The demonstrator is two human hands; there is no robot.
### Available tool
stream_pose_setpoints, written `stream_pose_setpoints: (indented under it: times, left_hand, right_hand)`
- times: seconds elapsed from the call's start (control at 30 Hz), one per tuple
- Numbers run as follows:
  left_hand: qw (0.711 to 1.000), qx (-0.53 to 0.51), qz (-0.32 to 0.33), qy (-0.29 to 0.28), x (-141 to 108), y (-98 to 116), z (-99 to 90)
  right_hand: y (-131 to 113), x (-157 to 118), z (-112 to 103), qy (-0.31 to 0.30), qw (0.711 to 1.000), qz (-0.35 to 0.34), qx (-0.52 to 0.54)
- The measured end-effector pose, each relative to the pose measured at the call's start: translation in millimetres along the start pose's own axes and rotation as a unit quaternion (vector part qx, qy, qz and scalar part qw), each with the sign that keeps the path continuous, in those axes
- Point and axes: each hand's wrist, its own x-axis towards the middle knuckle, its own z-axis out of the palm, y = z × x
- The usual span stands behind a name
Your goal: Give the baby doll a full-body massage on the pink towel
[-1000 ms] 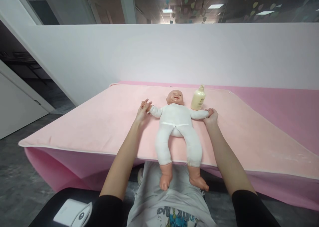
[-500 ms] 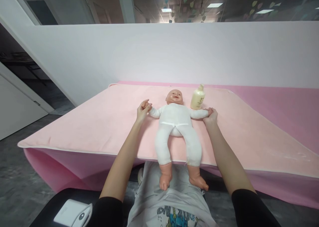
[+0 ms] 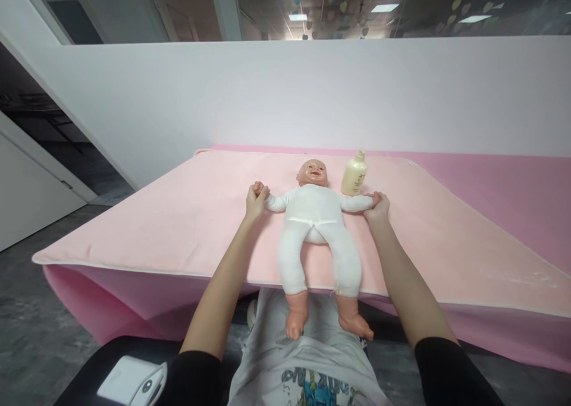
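Note:
A baby doll [image 3: 314, 207] in a white body suit lies on its back on the pink mat [image 3: 169, 216], arms spread. Its bare feet hang past the mat's front edge. My left hand [image 3: 256, 201] is closed round the doll's hand on the left side. On the right side, my right hand [image 3: 377, 207] holds the doll's other hand between thumb and fingers. A pale yellow pump bottle [image 3: 354, 174] stands beside the doll's head, just beyond the arm that my right hand holds.
Behind the mat rises a white wall [image 3: 285, 97] with windows above. A white device [image 3: 129, 381] rests on a black surface at the lower left. The mat's front edge runs close to my lap.
The fingers of my left hand have folded down around the doll's hand. My right hand, the doll's body and the bottle have stayed in place.

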Motion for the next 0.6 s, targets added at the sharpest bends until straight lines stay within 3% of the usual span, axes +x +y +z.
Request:
stream_pose_setpoints:
  times: [0.13,0.6]
  left_hand:
    - [0.999,0.047,-0.002,0.001,0.5,-4.4,-2.2]
    - [0.995,0.085,-0.048,0.012,-4.4,9.3,-0.3]
  right_hand:
    - [-2.6,-6.2,4.9,0.055,0.998,0.032,0.027]
    - [-2.7,-6.7,5.1,0.050,0.998,0.030,0.031]
